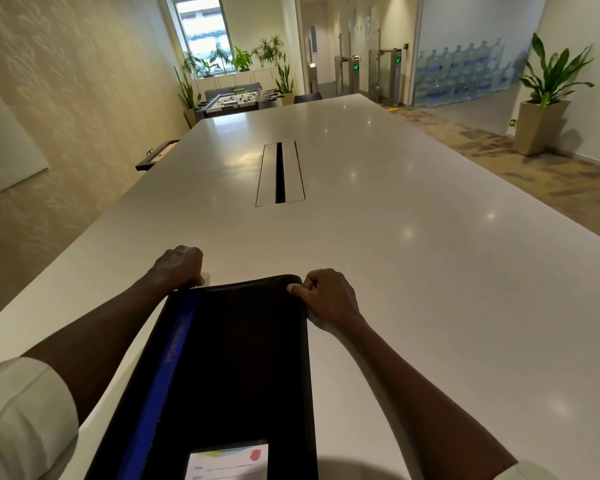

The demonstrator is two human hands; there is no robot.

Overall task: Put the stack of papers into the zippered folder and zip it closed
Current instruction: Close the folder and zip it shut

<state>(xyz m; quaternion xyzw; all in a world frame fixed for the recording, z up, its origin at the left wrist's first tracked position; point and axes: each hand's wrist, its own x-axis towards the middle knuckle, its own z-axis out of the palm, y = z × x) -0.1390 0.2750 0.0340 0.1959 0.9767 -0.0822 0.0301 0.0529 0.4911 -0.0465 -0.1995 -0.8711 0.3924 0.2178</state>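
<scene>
Folder: black, with a blue stripe down its left side and a label card in a clear pocket at the near end. It is laid flat on the white table, running lengthwise away from the person, its far edge held between the two hands.

Left hand: fingers curled in a fist at the folder's far left corner — a small white thing is seen at the fingertips (whether paper or a zip pull cannot be told).

Right hand: the far right corner of the folder is pinched, thumb on top, fingers curled round the edge.

Sleeves: pale, rolled above the forearms.

Table slot: a dark slit set in a panel, well beyond the hands.

Potted plant: on the floor, far right.
</scene>
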